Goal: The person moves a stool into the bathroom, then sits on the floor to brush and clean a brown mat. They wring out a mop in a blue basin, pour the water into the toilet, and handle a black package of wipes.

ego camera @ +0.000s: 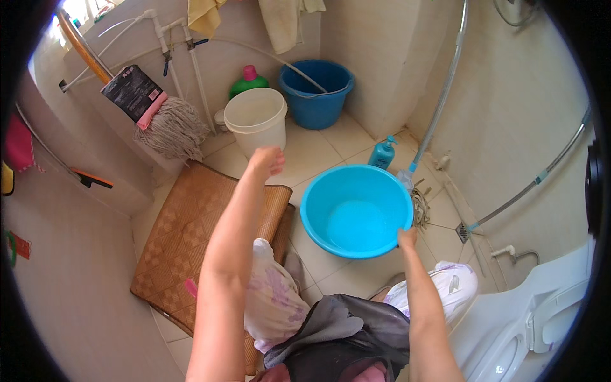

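Observation:
A round turquoise plastic basin (334, 191) rests on the tiled floor before me. My right hand (407, 238) grips its near right rim. Inside, the bottom looks pale and wet; whether it holds water is hard to tell. My left hand (268, 161) hovers in front of a white plastic bucket (258, 126), its fingers loosely bent and nothing visible in them. Below my left forearm lies a folded brown woven mat (176, 229). Behind the basin stands a teal pump bottle (382, 153).
A blue bucket (317, 110) with a hose (305, 76) in it and a green bottle (248, 86) stand at the back. Mops (174, 126) (421, 205) lean on both sides. A squeegee (95, 180) hangs left. A floor drain (462, 233) and white toilet (506, 353) are right.

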Tool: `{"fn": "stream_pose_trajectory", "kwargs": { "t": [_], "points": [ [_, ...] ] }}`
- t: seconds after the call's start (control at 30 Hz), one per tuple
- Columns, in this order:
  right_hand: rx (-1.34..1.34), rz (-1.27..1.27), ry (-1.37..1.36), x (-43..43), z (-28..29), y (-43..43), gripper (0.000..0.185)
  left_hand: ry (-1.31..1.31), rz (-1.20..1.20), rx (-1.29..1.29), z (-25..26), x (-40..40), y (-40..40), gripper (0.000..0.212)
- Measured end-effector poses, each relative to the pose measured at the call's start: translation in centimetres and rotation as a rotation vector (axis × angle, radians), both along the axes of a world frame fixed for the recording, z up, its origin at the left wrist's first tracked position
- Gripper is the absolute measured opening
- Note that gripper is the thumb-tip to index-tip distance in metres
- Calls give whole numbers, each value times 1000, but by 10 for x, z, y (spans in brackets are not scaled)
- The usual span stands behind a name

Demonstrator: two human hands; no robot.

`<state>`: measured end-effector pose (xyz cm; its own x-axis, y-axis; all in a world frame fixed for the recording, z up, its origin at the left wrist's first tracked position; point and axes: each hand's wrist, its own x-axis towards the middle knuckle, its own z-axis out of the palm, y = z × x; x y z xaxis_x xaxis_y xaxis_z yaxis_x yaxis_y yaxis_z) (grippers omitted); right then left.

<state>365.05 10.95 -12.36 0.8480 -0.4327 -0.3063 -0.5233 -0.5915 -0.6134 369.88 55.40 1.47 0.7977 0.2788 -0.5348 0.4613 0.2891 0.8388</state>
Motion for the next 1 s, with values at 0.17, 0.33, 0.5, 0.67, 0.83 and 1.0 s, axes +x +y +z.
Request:
{"fn": "stream_pose_trajectory", "kwargs": {
  "t": [0.17, 0.33, 0.5, 0.67, 0.83, 1.0],
  "points": [
    [609, -33, -93, -12, -36, 28, 59, -288, 51, 246, 25, 1, 17, 31],
    [-156, 91, 187, 2, -29, 48, 62, -125, 306, 728, -22, -10, 143, 32],
    [-166, 338, -102, 25, 10, 80, 50, -130, 743, 914, 3, -18, 248, 34],
    [-69, 605, -386, 47, 21, 134, 19, -104, 994, 1113, 33, -20, 350, 45],
    [80, 689, -449, 58, 30, 175, 15, -155, 1013, 1038, 61, -2, 385, 67],
    [108, 770, -459, 62, 18, 185, 19, -373, 946, 991, 50, 17, 413, 86]
  ]
}}
